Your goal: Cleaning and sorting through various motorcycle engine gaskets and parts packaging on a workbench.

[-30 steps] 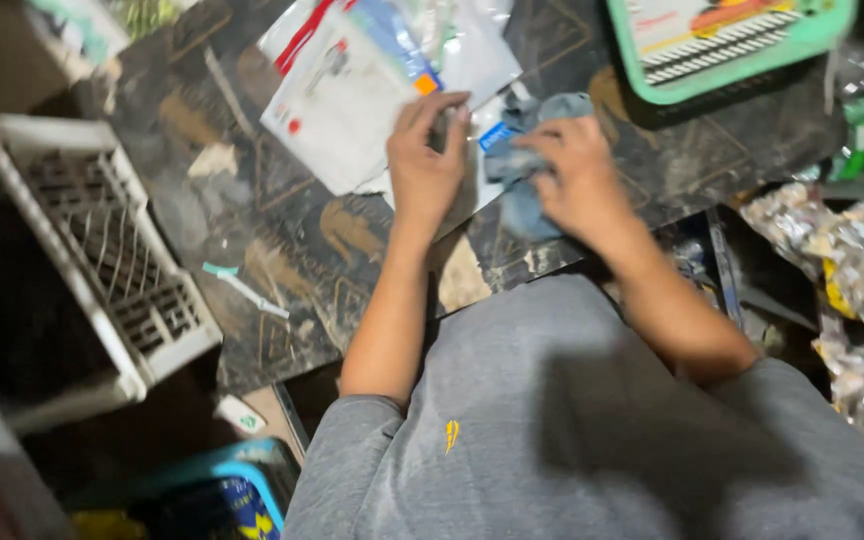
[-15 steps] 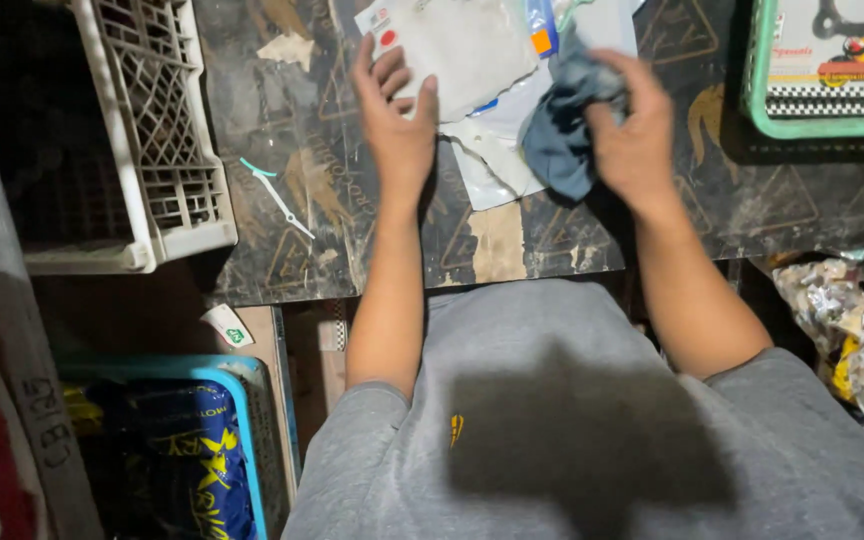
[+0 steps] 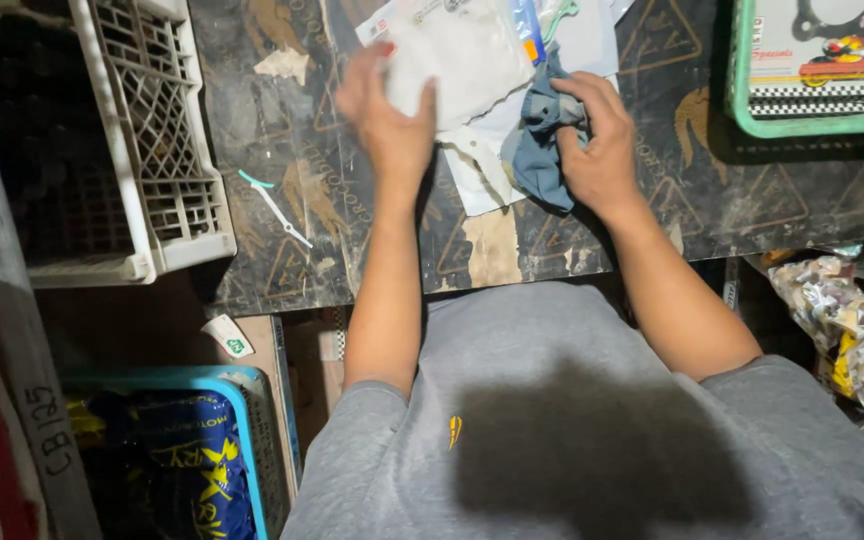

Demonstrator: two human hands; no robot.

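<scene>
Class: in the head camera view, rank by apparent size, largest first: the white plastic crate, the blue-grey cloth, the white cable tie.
1. White plastic crate, largest even though partly cut off.
2. Blue-grey cloth, bunched in the right hand.
3. White cable tie, smallest by far.

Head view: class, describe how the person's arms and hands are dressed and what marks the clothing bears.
Both hands, left hand and right hand, are bare, with no gloves. The forearms are uncovered. A grey short-sleeved shirt ends above the elbows and bears a small yellow emblem on the front.
</scene>
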